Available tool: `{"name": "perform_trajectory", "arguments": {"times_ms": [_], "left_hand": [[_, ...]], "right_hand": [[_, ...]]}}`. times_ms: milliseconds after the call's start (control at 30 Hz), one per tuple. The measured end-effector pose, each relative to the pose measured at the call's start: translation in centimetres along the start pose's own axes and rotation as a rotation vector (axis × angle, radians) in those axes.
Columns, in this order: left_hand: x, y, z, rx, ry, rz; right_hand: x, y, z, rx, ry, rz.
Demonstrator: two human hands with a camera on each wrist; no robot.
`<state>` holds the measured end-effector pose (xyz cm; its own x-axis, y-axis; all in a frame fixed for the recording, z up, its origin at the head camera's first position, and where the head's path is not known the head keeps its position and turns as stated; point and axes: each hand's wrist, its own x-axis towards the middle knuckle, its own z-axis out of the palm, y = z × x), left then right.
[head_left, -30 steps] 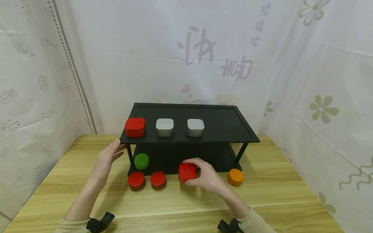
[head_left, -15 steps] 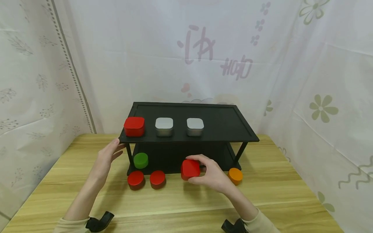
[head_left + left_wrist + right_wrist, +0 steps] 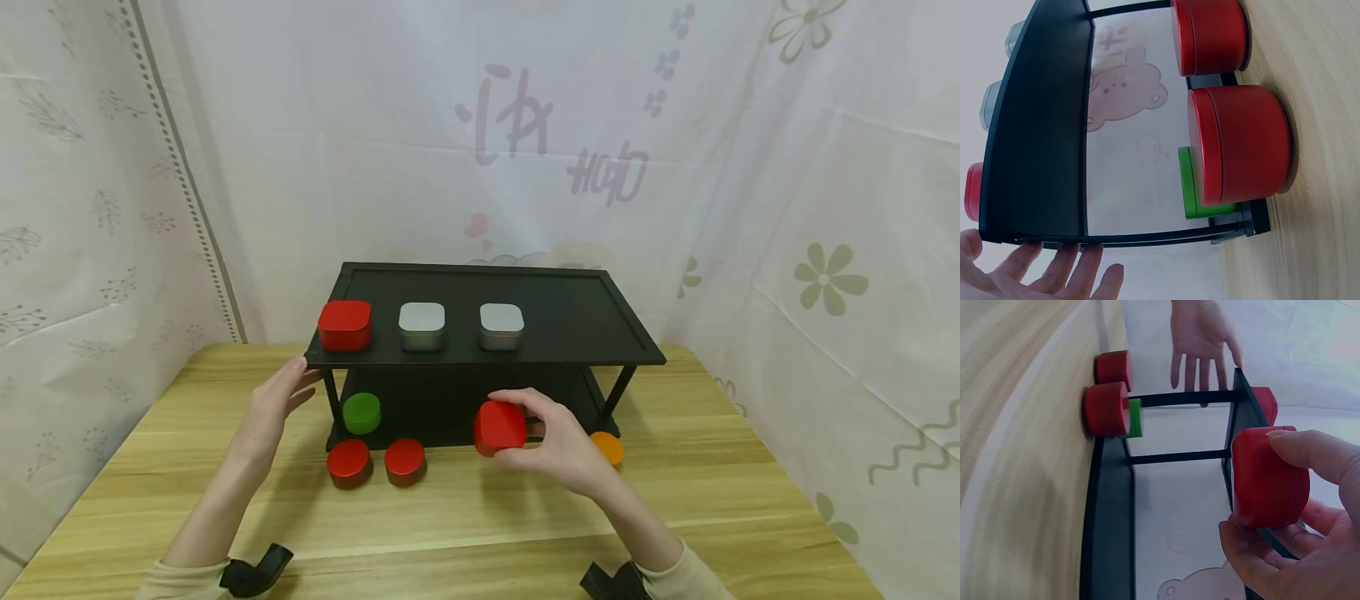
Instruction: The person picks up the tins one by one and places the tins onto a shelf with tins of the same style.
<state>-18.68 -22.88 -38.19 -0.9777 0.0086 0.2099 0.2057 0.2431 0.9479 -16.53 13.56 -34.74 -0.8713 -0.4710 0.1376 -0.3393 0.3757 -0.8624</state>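
Observation:
My right hand (image 3: 561, 447) pinches a rounded-square red tin (image 3: 500, 427) between thumb and fingers, in front of the black two-tier rack (image 3: 570, 321). In the right wrist view the thumb lies on one side of the tin (image 3: 1267, 478), the fingertips on the other. My left hand (image 3: 267, 412) touches the left end of the rack's top tier with extended fingers; the left wrist view shows these fingers (image 3: 1060, 269) along its edge. On the top tier stand another red square tin (image 3: 345, 326) and two silver square tins (image 3: 422, 327).
A green round tin (image 3: 362, 413) sits on the lower tier at the left. Two red round tins (image 3: 349, 464) stand on the wooden table (image 3: 420, 550) before the rack. An orange round tin (image 3: 607, 449) is partly hidden behind my right hand. Printed cloth (image 3: 390, 167) hangs behind.
My right hand has raised the red square tin off the table and moved it slightly to the right, now partly covering the orange tin. The left hand stays at the rack's edge.

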Motion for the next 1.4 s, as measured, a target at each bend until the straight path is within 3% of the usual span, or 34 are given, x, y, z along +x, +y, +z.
{"name": "perform_trajectory", "arguments": {"times_ms": [433,733,1100,1400], "left_hand": [[-0.1,0.0,0.0,-0.003,-0.004,-0.001],[0.0,0.0,0.0,0.007,0.003,0.002],[-0.1,0.1,0.0,0.005,-0.003,0.005],[-0.1,0.1,0.0,0.006,-0.003,0.009]], "right_hand": [[-0.1,-0.7,-0.9,-0.019,0.051,-0.065],[0.3,1.2,-1.8,-0.014,0.053,-0.062],[0.1,0.9,-3.0,0.004,0.084,-0.071],[-0.3,0.2,-5.2,-0.031,0.147,-0.105]]}}
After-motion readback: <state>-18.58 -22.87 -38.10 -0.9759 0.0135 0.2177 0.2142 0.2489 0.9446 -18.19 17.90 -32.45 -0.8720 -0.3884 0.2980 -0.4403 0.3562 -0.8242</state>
